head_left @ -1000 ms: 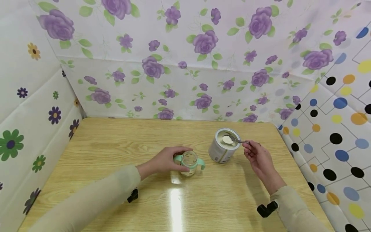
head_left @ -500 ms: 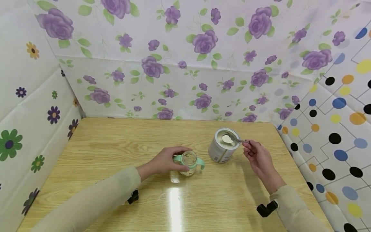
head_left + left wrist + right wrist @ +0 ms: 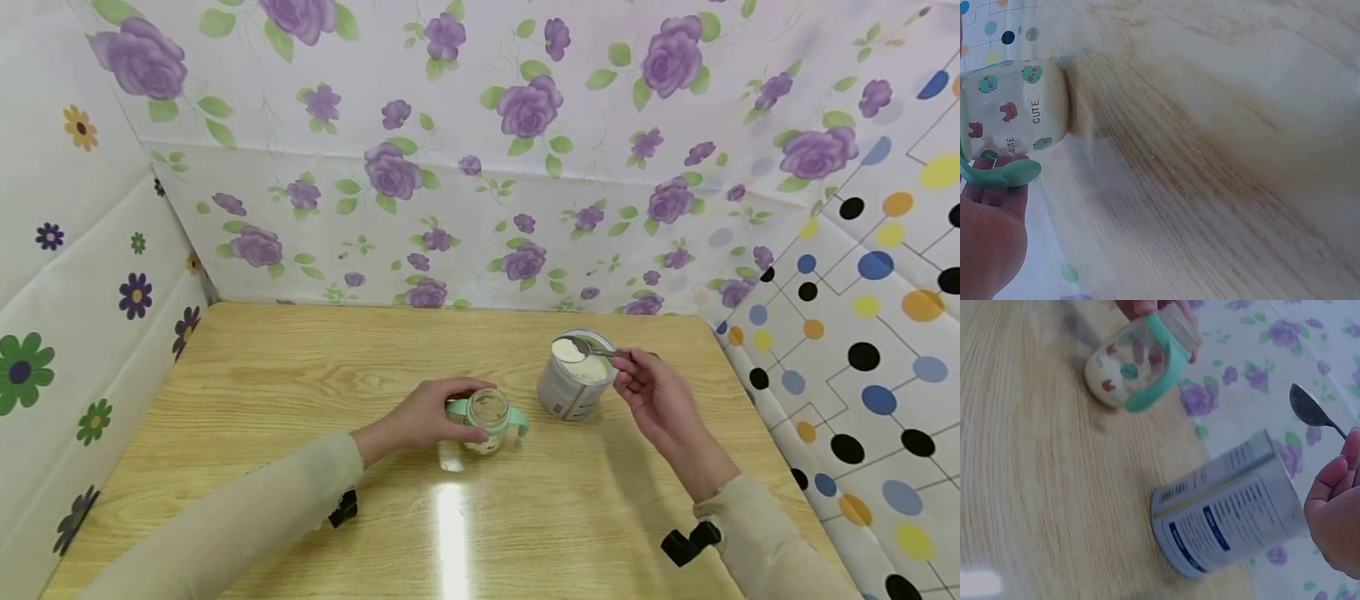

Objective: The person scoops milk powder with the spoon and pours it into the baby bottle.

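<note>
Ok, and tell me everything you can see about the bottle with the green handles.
The bottle looks like clear plastic or glass, with two curved mint-green handles on opposite sides. Red and green cartoon figures and the word CUTE decorate its body. The see-through neck has no lid; the lower part looks creamy, possibly from contents. It stands upright on the wood-grain table, left of the can and apart from it, gripped by the left hand.
</note>
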Demonstrator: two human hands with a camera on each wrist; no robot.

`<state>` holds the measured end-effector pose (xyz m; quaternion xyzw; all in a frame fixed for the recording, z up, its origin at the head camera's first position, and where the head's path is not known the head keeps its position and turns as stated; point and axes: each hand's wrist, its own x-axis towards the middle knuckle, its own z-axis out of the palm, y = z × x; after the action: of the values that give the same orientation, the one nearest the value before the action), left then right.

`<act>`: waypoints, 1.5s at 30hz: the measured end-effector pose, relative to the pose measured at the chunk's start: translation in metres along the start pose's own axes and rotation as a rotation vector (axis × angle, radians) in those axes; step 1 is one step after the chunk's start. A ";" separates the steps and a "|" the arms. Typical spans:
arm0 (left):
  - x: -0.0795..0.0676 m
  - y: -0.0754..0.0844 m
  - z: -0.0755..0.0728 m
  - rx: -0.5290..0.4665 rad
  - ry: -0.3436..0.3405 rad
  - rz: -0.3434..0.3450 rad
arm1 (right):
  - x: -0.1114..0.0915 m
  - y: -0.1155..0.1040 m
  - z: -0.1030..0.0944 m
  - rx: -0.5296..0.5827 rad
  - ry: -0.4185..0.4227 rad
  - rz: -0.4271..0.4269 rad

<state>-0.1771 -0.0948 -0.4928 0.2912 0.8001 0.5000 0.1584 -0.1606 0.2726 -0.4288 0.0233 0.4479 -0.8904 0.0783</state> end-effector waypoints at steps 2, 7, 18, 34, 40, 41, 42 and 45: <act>0.000 0.000 0.000 -0.001 0.003 -0.001 | -0.001 0.003 0.008 -0.019 -0.015 0.004; 0.000 0.000 -0.001 -0.005 0.002 0.008 | -0.003 0.012 0.025 -0.080 -0.037 0.023; 0.001 -0.001 0.000 0.008 0.001 0.001 | -0.003 0.033 0.045 -0.186 -0.101 0.084; -0.001 0.001 -0.001 0.010 0.005 -0.020 | -0.001 0.051 0.046 -0.388 -0.184 0.096; -0.001 0.002 -0.001 0.007 0.003 -0.013 | -0.001 0.052 0.047 -0.443 -0.191 0.093; -0.001 0.002 -0.001 0.005 0.003 -0.011 | -0.001 0.052 0.048 -0.450 -0.195 0.090; -0.001 0.002 -0.001 0.004 0.004 -0.009 | -0.001 0.052 0.048 -0.457 -0.197 0.086; -0.001 0.002 -0.001 0.007 0.009 -0.001 | 0.000 0.052 0.049 -0.481 -0.212 0.070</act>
<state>-0.1760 -0.0956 -0.4907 0.2891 0.8027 0.4983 0.1540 -0.1504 0.2026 -0.4410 -0.0740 0.6350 -0.7524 0.1587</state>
